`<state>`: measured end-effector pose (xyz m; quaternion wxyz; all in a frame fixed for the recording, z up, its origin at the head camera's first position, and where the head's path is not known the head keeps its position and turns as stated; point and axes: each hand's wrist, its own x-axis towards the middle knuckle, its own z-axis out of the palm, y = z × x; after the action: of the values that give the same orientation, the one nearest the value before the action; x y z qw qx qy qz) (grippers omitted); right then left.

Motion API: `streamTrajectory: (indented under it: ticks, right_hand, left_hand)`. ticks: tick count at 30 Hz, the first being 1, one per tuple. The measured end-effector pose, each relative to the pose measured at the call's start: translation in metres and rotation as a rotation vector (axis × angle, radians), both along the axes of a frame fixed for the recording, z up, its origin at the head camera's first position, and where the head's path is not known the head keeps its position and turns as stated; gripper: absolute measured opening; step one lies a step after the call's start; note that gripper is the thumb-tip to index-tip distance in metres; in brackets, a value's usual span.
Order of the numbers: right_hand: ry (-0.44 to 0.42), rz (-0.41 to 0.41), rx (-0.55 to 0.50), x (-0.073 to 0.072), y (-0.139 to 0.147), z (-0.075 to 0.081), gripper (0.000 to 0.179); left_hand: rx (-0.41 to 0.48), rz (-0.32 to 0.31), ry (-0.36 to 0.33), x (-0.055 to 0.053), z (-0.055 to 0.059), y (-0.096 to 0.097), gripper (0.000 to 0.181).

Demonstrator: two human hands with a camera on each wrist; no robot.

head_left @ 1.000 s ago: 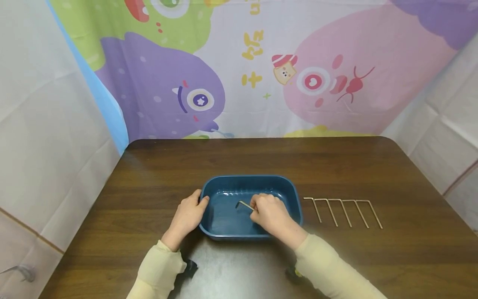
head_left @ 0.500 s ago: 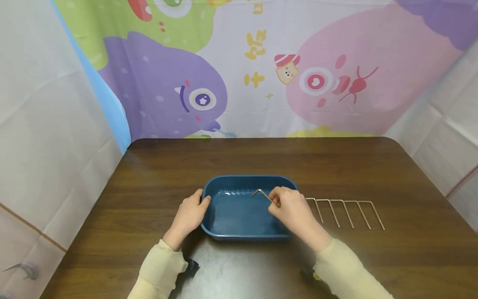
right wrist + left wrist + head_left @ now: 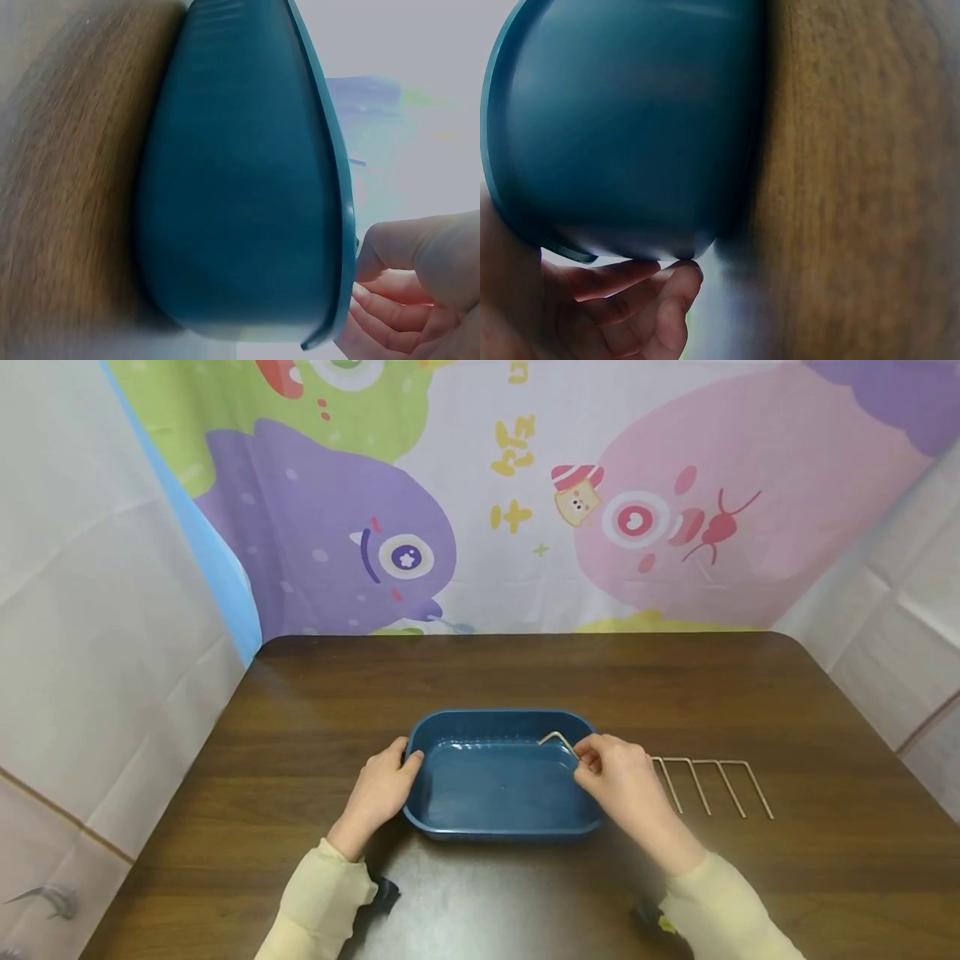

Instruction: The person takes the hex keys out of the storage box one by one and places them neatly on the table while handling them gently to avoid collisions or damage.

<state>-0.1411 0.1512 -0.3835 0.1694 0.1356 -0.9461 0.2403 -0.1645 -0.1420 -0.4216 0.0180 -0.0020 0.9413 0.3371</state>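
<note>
A dark blue rectangular tub (image 3: 480,802) sits on the table. My left hand (image 3: 381,789) holds its left end, thumb over the rim and fingers against the outer wall, as the left wrist view also shows. My right hand (image 3: 618,781) pinches an L-shaped hex key (image 3: 558,739) by its long arm, over the tub's right end. The key's bent short end points left above the tub, while the rest is hidden by the fingers. In the right wrist view, the right hand (image 3: 420,277) is beside the tub's rim and the key is hidden.
Several more L-shaped hex keys (image 3: 701,785) lie in a row on the brown wooden table (image 3: 510,672), right of the tub, partly behind my right hand. A cartoon-printed cloth (image 3: 510,527) hangs behind the table. Pale sheets (image 3: 112,568) hang at both sides.
My right hand has moved to the right with the hex key, from over the tub's middle to its right end. The left hand has stayed on the tub.
</note>
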Motion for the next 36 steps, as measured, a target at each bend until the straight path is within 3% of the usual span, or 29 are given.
streamTrajectory:
  ticks: [11, 21, 36]
  right_hand:
    - [0.033, -0.067, -0.010, 0.003, 0.018, 0.005, 0.010]
    - [0.026, -0.154, -0.019, 0.003, 0.046, -0.001, 0.009]
    - [-0.105, -0.236, 0.024, 0.002, 0.095, -0.006, 0.019]
  left_hand:
    - [-0.008, -0.002, 0.001, 0.000, -0.002, 0.000, 0.036]
    - [-0.009, -0.015, 0.000, -0.001, 0.000, 0.000, 0.036]
    - [-0.003, -0.015, -0.006, -0.001, 0.000, 0.000, 0.035]
